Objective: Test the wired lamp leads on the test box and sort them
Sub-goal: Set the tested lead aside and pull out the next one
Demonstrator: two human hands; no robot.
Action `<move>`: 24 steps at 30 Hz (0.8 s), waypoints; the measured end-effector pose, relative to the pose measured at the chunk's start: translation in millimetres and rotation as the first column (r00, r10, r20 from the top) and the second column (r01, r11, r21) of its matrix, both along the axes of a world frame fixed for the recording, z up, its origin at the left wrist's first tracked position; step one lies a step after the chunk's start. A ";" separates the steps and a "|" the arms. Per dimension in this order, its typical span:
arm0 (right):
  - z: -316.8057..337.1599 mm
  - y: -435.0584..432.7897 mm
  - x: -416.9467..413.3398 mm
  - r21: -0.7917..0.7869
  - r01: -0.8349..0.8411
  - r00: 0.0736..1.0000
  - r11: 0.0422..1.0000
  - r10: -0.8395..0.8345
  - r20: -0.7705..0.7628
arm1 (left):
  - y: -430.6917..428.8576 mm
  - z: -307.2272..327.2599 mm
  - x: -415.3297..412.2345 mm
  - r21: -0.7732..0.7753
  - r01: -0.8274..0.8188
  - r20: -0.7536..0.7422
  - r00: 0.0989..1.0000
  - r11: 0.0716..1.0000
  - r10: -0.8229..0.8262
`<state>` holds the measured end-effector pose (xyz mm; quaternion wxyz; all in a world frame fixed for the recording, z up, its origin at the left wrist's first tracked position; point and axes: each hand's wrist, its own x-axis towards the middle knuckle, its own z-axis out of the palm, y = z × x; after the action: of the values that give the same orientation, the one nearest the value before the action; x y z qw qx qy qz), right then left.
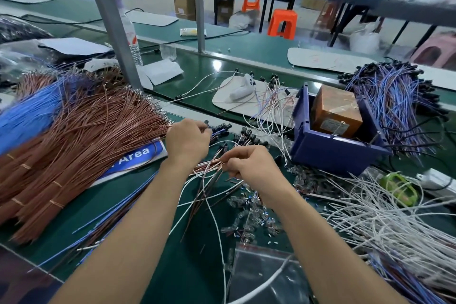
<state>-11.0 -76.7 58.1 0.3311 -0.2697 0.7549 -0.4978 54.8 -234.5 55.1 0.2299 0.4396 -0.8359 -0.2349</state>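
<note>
1. Green matting covers a long work bench (pixel 153 217) in a big workshop, with orange stools (pixel 282 23) and more tables far behind.
2. Both hands are busy with one small bunch of lamp leads (pixel 209 166). It is in the middle of the bench, right in front of the person.
3. The left hand (pixel 187 142) has its fingers curled and pinches the end of the bunch with the little black lamp heads (pixel 220 128).
4. The right hand (pixel 254 168) pinches the thin wire ends of the same bunch, thumb against fingers.
5. A brown box (pixel 338 111) sits inside a blue bin (pixel 328 153), near the right hand but apart from it. I think it is the test box. No lead in the hands touches it, so this bunch looks not tested yet.
6. Past the bin lies a big heap of blue and purple leads (pixel 394 99) with black heads. Those may be the sorted ones, but I cannot tell for sure.
7. More loose leads lie on a white pad (pixel 229 96) behind the hands.
8. Brown wires (pixel 86 136) fan out on the left, white wires (pixel 385 224) pile up on the right, and tiny clear bulbs (pixel 254 215) are scattered near the right arm.
9. My guess is that some work is done and plenty is left.
</note>
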 end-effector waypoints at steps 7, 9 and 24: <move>-2.6 17.0 -8.6 0.010 0.016 1.000 1.000 -0.016 0.024 | -23.7 -19.7 -29.2 -0.122 -0.066 0.230 0.969 0.990 0.093; -3.4 19.9 -9.9 0.011 0.028 0.999 1.000 -0.029 0.038 | -25.6 -22.5 -32.8 -0.122 -0.068 0.244 0.965 0.990 0.096; 20.4 61.0 0.3 -0.421 0.262 0.920 0.869 -0.094 0.380 | 117.4 37.2 3.5 -0.083 0.492 -0.423 0.770 0.867 -0.477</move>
<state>-10.7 -15.7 78.5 0.3368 -0.1768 0.5654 -0.7318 58.2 -117.1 92.3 0.3329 0.1501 -0.8450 -0.3908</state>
